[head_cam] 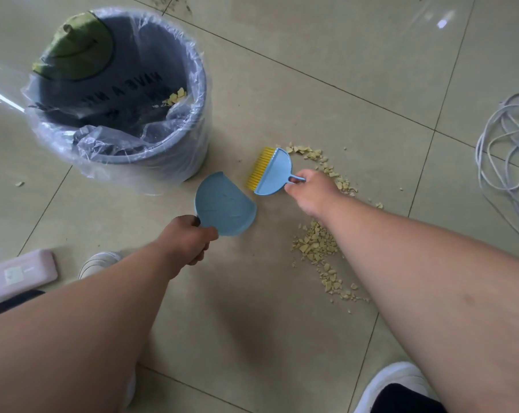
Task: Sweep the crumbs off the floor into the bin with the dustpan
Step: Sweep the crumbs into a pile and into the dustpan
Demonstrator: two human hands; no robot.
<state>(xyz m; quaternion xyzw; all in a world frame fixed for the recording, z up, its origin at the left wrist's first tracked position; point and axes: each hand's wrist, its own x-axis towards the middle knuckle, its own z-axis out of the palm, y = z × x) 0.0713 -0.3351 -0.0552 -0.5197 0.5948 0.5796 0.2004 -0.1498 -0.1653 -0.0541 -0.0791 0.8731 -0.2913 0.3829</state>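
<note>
My left hand [189, 238] grips the handle of a small light-blue dustpan [224, 204], held just right of the bin with nothing visible in its tray. My right hand [309, 189] holds a blue hand brush [271, 171] with yellow bristles pointing left, close to the dustpan's far edge. Pale yellow crumbs lie on the tiled floor in an arc: one patch [312, 155] beyond the brush, a denser pile [315, 245] under my right forearm. The grey bin [198, 84], lined with a clear plastic bag, stands at upper left and holds some crumbs [175, 98] and a green wrapper.
A coiled white cable [502, 150] lies on the floor at the right. A pink power strip [20, 272] sits at lower left beside a white shoe [99, 263]. Another white shoe [392, 386] is at the bottom right. One stray crumb [20, 183] lies left of the bin.
</note>
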